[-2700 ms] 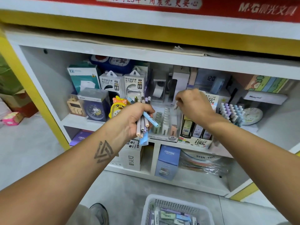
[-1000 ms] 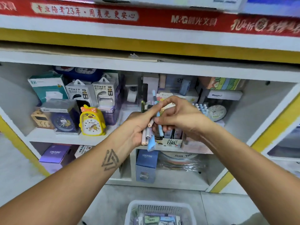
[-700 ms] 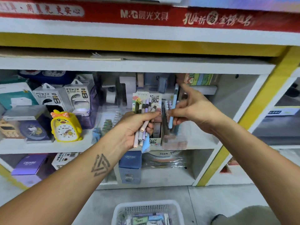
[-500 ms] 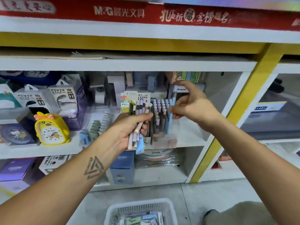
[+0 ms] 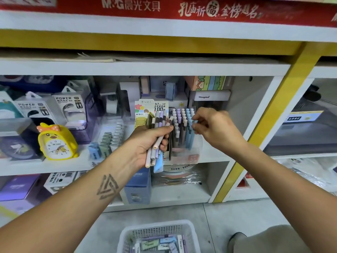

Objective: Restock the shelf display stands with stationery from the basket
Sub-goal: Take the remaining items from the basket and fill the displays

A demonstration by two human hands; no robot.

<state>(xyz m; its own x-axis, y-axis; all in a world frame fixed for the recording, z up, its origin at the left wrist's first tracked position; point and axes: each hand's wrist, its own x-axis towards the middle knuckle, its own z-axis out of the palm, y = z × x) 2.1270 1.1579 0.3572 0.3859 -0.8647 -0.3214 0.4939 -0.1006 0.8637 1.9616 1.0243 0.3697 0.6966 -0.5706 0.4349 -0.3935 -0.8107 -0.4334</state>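
A bunch of pens (image 5: 158,137) is gripped in the left hand (image 5: 145,143). One blue pen (image 5: 191,132) is pinched by the right hand (image 5: 215,128) at the pen stand (image 5: 184,141). Pens seem light, stiff and smooth, best held mid-barrel.

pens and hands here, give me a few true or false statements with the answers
1. The left hand grips a bunch of pens. True.
2. The right hand is down in the basket. False: it is up at the blue pens in the pen stand.
3. A yellow duck clock stands on the shelf left of the hands. True.
4. The basket sits on the shelf. False: it is on the floor below.
5. The pen stand holds only blue pens. False: purple and white ones too.
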